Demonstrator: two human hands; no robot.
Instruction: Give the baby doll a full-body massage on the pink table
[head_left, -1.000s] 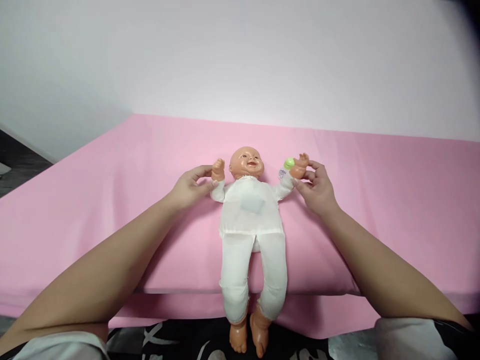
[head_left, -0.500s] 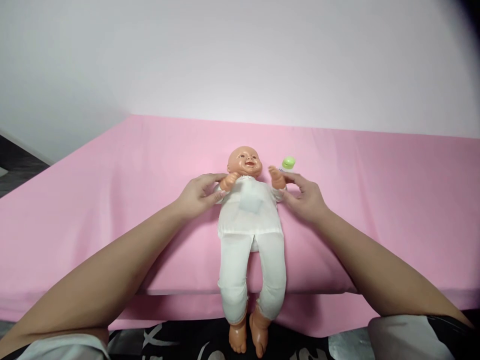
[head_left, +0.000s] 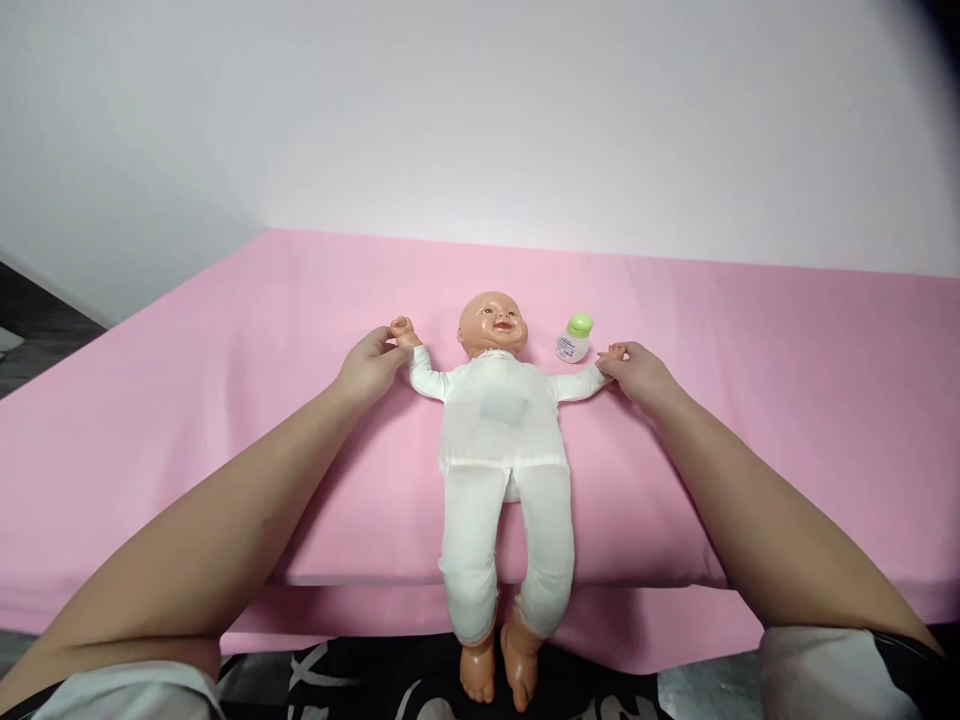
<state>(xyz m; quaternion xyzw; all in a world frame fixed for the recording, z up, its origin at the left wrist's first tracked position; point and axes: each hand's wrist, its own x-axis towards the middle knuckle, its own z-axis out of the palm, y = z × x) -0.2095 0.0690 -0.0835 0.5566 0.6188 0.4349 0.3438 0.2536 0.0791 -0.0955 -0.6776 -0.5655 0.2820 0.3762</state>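
Note:
A baby doll (head_left: 504, 420) in a white top and white trousers lies face up, its arms spread out to both sides and its bare feet past the front edge. My left hand (head_left: 373, 366) is closed on the doll's hand (head_left: 405, 332) at the left of its head. On the other side my right hand (head_left: 639, 374) pinches the doll's other hand (head_left: 615, 352). Between the doll's head and my right hand stands a small white bottle (head_left: 573, 345) with a green cap.
The doll lies on a surface covered with pink cloth (head_left: 225, 400). Behind it rises a pale wall (head_left: 480, 120). My lap, in black patterned fabric (head_left: 397, 675), is under the doll's feet.
Both my hands have moved outward, drawing the doll's arms from beside its chest out to the sides. The bottle, partly hidden before, now shows whole.

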